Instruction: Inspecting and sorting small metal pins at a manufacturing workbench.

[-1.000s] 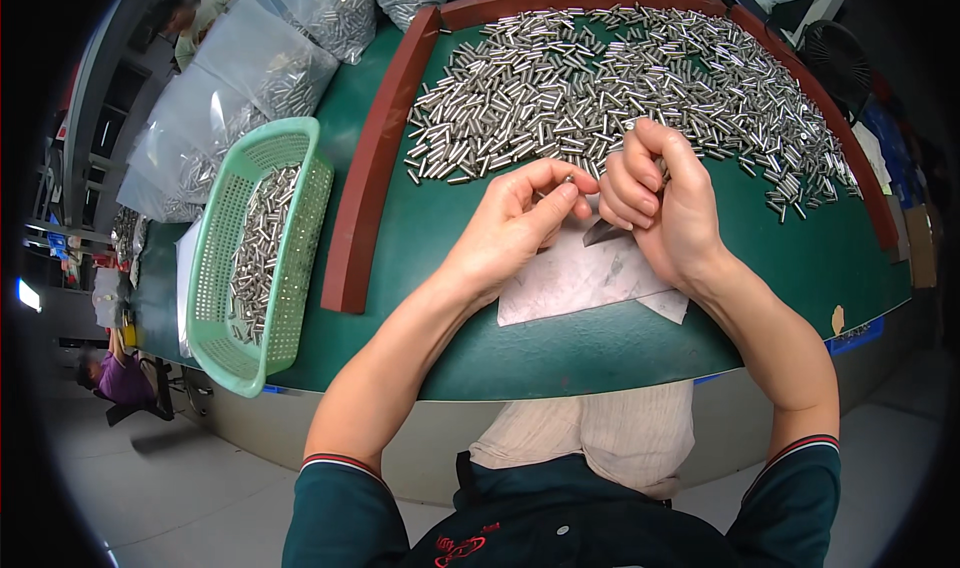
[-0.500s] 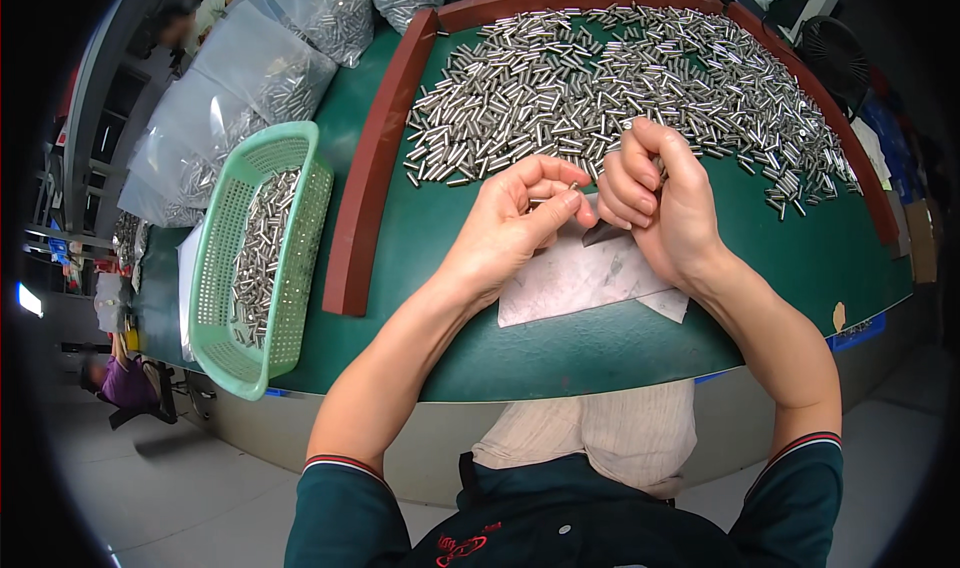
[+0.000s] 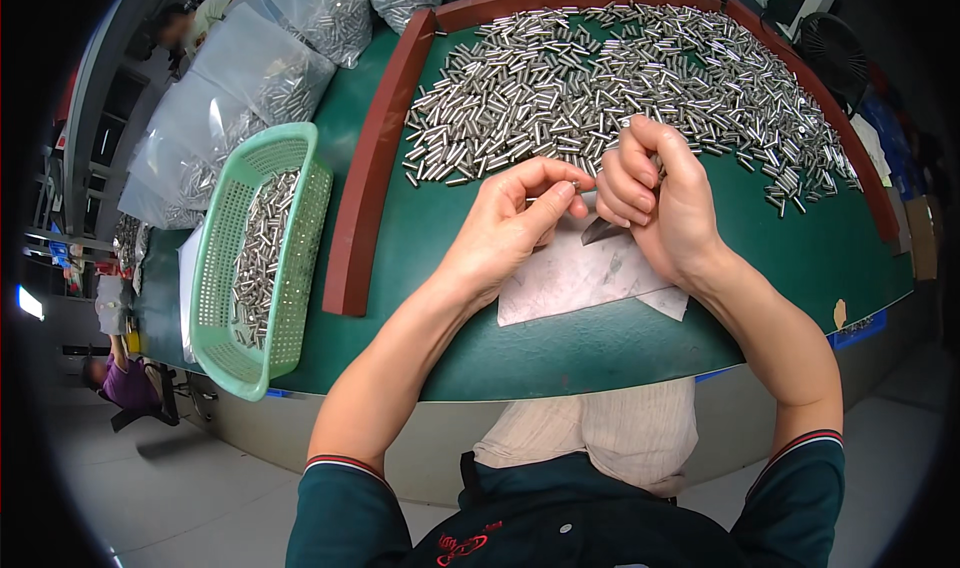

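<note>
My left hand [image 3: 505,218] is closed in a pinch, thumb against fingers, with the small end of a metal pin [image 3: 575,184] showing at the fingertips. Close by on its right, my right hand [image 3: 665,203] is curled into a loose fist. A dark, pointed blade [image 3: 599,232] sticks out below its fingers; the rest is hidden in the palm. Both hands are above a stained whitish cloth [image 3: 570,283] lying on the green tabletop. Just beyond them spreads a wide layer of loose, shiny metal pins [image 3: 530,98].
A reddish-brown wooden border [image 3: 365,208] frames the pins. To its left stands a light green plastic basket [image 3: 305,298] partly filled with pins. Clear plastic bags [image 3: 290,78] of pins line the back left. A black fan [image 3: 835,53] is at far right. Two people sit or stand far left.
The fingers of my left hand have shifted slightly around the pin, and a metal piece seen between them earlier no longer shows. My right hand has hardly moved.
</note>
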The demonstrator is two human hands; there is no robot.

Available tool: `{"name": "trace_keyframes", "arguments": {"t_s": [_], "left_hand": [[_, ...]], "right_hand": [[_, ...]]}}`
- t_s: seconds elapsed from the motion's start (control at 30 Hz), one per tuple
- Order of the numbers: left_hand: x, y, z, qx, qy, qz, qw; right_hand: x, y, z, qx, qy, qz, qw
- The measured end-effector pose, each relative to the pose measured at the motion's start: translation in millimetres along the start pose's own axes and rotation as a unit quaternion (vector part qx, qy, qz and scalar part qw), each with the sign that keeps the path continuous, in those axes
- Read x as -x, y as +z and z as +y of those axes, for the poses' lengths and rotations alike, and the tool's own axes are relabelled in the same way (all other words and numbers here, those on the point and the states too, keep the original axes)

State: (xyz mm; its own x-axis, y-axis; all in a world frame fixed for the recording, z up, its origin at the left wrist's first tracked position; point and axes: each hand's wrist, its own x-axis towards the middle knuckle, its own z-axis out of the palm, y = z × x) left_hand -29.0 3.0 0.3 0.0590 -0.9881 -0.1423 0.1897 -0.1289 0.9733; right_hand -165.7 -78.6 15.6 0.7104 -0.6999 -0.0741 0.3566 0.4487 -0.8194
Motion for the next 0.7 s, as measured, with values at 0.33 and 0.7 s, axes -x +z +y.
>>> {"name": "trace_keyframes", "arguments": {"t_s": [0.33,0.7], "left_hand": [[11.3,6.8,-1.1,-0.469,0.161,-0.035,0.868],[13.2,11.6,3.9,-0.569,0.113,-0.007,0.815]], "right_hand": [[-3.2,-5.3,3.9,-0.032,-0.013,-0.019,0.999],[7.4,-4.0,5.6,-0.043,-0.052,-0.003,0.998]]}}
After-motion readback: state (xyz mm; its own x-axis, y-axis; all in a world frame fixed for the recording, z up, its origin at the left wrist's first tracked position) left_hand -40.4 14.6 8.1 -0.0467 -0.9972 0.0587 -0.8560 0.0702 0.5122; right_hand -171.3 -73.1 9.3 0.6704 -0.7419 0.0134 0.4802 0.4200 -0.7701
